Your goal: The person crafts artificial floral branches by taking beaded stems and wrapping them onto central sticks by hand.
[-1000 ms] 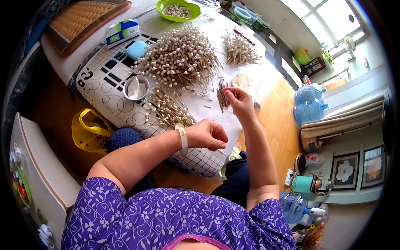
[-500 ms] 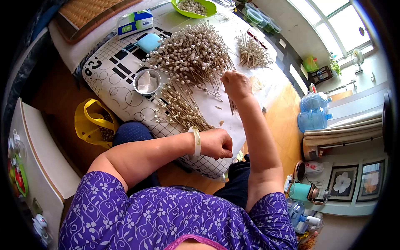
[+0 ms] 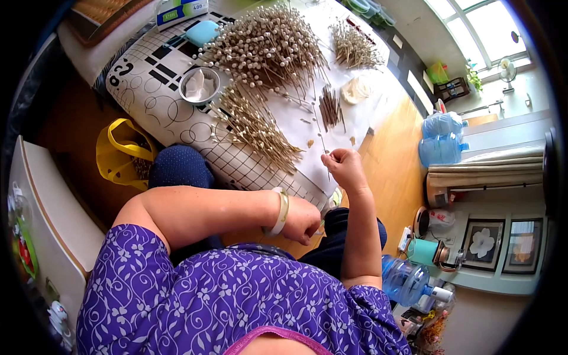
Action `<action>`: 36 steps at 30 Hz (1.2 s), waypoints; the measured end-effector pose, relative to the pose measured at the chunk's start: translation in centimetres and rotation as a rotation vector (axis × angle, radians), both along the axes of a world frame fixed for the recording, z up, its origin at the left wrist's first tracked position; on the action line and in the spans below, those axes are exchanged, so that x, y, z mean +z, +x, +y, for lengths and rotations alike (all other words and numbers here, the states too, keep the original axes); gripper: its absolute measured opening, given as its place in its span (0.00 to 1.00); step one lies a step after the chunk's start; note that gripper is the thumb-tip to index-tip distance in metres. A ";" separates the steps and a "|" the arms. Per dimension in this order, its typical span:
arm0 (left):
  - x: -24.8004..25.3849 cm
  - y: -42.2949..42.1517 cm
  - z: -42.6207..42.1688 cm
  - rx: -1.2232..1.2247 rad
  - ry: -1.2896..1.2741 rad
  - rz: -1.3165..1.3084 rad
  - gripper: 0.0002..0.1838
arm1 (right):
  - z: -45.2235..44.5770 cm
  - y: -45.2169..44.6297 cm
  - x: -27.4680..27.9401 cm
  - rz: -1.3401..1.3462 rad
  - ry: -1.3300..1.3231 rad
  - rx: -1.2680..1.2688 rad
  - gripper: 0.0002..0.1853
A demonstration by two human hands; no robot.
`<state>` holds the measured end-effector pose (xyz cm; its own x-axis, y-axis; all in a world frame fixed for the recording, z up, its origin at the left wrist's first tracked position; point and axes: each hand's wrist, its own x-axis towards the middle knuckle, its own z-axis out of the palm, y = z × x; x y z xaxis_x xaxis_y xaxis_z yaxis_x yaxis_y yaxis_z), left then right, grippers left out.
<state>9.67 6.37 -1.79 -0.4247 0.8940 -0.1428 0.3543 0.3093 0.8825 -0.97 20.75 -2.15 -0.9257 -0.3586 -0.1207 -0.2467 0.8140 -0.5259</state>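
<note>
My right hand pinches a thin dry stem between thumb and fingertips, over the table's near edge. My left hand, with a pale bangle at the wrist, is closed low in front of my body; what its curled fingers hold is hidden. Beyond them lies a bundle of stems with small pale buds. A large heap of stems with round white heads spreads behind it. Short brown sticks lie beside a cream-coloured coil, and a smaller bunch of stems sits farther right.
On the patterned tablecloth stand a round metal bowl holding white material, a light-blue case and a box. A yellow bag is at the left, below table height. Large water bottles stand at the right.
My right hand has come back from beside the large heap towards my body, now with a stem in its fingers. The short sticks and coil are uncovered. My left hand has dropped slightly.
</note>
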 end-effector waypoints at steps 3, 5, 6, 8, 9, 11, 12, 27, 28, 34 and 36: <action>-0.2 -0.1 0.1 -0.015 -0.045 0.011 0.11 | -1.2 0.1 0.3 0.068 0.069 -0.007 0.17; -0.2 -0.4 0.0 0.012 -0.027 0.019 0.11 | -2.4 0.3 1.3 0.240 0.119 0.030 0.14; -0.2 -0.4 0.0 0.011 -0.034 0.010 0.11 | -3.3 0.6 1.5 0.231 0.112 0.029 0.14; -0.1 -0.5 0.0 0.018 -0.046 -0.054 0.10 | -5.4 1.1 1.5 0.200 -0.246 0.233 0.11; -0.1 -0.7 0.0 0.017 -0.052 -0.058 0.10 | -6.2 1.1 1.1 0.200 -0.230 0.275 0.11; 0.0 -0.8 -0.2 0.019 -0.084 -0.065 0.10 | -7.2 0.8 0.8 0.258 -0.113 0.341 0.09; -0.2 -0.9 -0.3 0.021 -0.088 -0.068 0.10 | -7.5 0.6 0.5 0.262 -0.081 0.367 0.09; -0.1 -1.1 -0.6 0.088 -0.124 0.017 0.10 | -6.6 -0.2 -1.0 0.112 -0.144 0.263 0.08; -0.2 -1.2 -0.5 0.085 -0.125 0.019 0.10 | -6.5 0.0 -1.0 0.114 -0.145 0.260 0.08; -0.2 -1.2 -0.4 0.035 -0.096 -0.037 0.10 | -6.9 0.1 -0.8 0.061 -0.173 0.232 0.08; 0.0 -1.0 -0.5 0.079 -0.101 -0.032 0.10 | -7.3 -0.1 -0.8 0.087 -0.142 0.262 0.08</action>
<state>8.63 5.90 -1.77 -0.4866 0.8385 -0.2451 0.2973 0.4228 0.8561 -1.03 13.49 -2.99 -0.8044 -0.5937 0.0232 -0.4872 0.6368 -0.5976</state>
